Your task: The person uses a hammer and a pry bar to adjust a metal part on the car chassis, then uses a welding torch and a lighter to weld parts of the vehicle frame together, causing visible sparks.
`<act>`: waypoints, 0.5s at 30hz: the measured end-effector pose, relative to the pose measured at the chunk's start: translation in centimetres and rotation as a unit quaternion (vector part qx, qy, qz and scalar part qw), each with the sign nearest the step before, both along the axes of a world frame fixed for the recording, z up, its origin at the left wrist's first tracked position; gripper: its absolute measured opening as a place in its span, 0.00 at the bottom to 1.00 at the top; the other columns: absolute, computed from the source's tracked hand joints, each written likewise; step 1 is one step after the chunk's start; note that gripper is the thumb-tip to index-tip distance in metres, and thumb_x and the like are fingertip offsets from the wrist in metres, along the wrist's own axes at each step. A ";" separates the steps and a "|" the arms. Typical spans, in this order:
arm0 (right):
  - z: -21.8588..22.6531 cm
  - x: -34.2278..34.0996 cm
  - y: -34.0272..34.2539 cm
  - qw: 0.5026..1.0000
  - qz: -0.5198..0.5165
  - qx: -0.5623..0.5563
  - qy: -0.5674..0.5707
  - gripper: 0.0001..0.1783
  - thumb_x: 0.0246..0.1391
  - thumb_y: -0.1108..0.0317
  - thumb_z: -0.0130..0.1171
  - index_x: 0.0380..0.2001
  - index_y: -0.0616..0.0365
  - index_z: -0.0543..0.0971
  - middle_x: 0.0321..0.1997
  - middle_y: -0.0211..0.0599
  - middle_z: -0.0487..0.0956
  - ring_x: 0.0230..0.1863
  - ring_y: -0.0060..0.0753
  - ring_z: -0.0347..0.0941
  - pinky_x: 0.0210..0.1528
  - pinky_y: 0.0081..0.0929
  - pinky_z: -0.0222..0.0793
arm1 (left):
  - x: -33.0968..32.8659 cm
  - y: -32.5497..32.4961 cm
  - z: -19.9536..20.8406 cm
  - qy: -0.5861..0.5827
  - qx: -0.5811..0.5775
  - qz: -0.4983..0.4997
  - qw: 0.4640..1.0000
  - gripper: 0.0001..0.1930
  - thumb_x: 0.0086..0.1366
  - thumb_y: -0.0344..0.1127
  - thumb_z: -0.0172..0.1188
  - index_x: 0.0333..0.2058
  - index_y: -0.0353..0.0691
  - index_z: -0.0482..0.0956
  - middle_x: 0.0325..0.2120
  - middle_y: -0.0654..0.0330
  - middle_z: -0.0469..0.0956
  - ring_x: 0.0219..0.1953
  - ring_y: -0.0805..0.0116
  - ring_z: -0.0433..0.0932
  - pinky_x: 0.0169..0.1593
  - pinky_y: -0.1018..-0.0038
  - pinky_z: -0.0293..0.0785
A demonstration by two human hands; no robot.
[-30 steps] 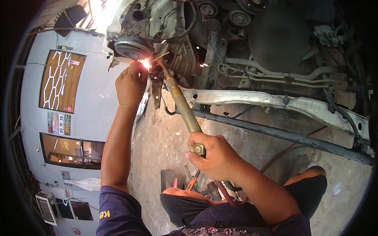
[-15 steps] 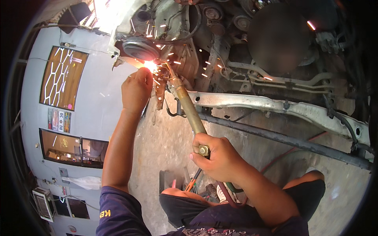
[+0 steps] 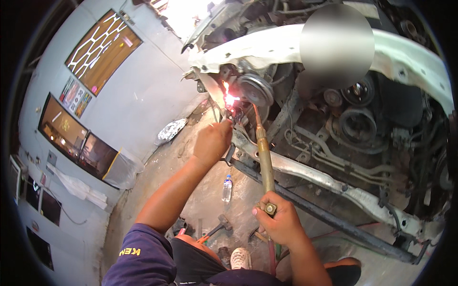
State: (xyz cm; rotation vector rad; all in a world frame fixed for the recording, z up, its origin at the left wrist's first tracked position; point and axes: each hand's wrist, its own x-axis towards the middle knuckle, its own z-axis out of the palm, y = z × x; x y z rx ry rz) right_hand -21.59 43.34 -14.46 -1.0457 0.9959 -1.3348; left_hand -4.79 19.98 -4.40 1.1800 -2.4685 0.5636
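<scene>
My right hand [image 3: 277,218] is wrapped around the valve end of a brass gas torch [image 3: 265,159]. The torch points up and away, its thin bent tip ending beside a bright flame glow [image 3: 231,100] on the car's front metalwork. Close below that glow is my left hand [image 3: 213,142], its fingers pinched together against or just short of the metal. What they hold, if anything, is hidden by the hand and the glare. A round, dark metal disc-shaped horn [image 3: 256,90] sits just right of the glow.
A white crossbeam [image 3: 257,45] and a lower white rail [image 3: 329,183] span the opened car front, with a dark bar [image 3: 324,217] below. On the concrete lie a water bottle [image 3: 227,188] and a hammer [image 3: 219,229]. Red and green hoses trail from the torch. A grey wall [image 3: 157,78] stands left.
My view has tilted and shifted, bringing the crossbeam, bottle and hammer into sight. The wide spray of sparks has shrunk to a smaller glow. Both hands keep their grip shape.
</scene>
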 end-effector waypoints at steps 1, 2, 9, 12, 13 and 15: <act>-0.1 -0.2 0.1 1.000 -0.009 -0.002 0.016 0.10 0.59 0.67 0.68 0.33 0.58 0.75 0.19 0.37 0.76 0.21 0.27 0.73 0.28 0.33 0.70 | 0.1 0.6 -0.9 -0.018 0.002 -0.010 1.000 0.07 0.70 0.36 0.62 0.40 0.41 0.81 0.26 0.49 0.82 0.28 0.45 0.83 0.34 0.53 0.80; 0.2 -0.4 0.3 0.999 -0.012 -0.001 0.035 0.10 0.58 0.68 0.68 0.32 0.58 0.76 0.21 0.39 0.76 0.23 0.31 0.73 0.29 0.34 0.70 | 0.4 1.5 -1.6 -0.012 0.023 -0.022 0.999 0.06 0.70 0.35 0.62 0.38 0.40 0.80 0.23 0.49 0.80 0.27 0.45 0.82 0.33 0.52 0.78; 1.7 -0.7 0.7 0.980 -0.057 -0.043 0.185 0.10 0.55 0.69 0.69 0.33 0.57 0.76 0.27 0.45 0.79 0.27 0.46 0.78 0.33 0.39 0.73 | 2.2 10.4 -5.5 0.082 0.108 -0.076 0.988 0.04 0.66 0.33 0.65 0.35 0.40 0.80 0.24 0.51 0.80 0.27 0.48 0.82 0.31 0.55 0.78; 1.9 0.2 0.5 0.974 -0.069 -0.050 0.209 0.10 0.54 0.70 0.69 0.34 0.56 0.76 0.29 0.47 0.79 0.29 0.51 0.79 0.34 0.41 0.73 | 4.2 14.8 -7.9 0.128 0.187 -0.062 0.972 0.04 0.67 0.33 0.66 0.36 0.40 0.83 0.22 0.56 0.81 0.25 0.54 0.83 0.30 0.62 0.77; 2.2 0.7 0.6 0.972 -0.071 -0.048 0.218 0.10 0.54 0.70 0.69 0.34 0.56 0.76 0.29 0.47 0.80 0.30 0.52 0.80 0.34 0.41 0.74 | 4.9 15.9 -8.8 0.147 0.215 -0.057 0.964 0.04 0.69 0.33 0.66 0.36 0.40 0.83 0.21 0.58 0.82 0.24 0.56 0.84 0.30 0.64 0.77; 2.5 1.3 0.6 0.966 -0.079 -0.048 0.242 0.10 0.53 0.71 0.69 0.35 0.55 0.77 0.31 0.47 0.80 0.32 0.54 0.80 0.34 0.43 0.74 | 6.0 17.1 -10.2 0.287 0.388 0.004 0.876 0.08 0.72 0.36 0.64 0.44 0.39 0.84 0.27 0.62 0.83 0.28 0.63 0.84 0.32 0.69 0.76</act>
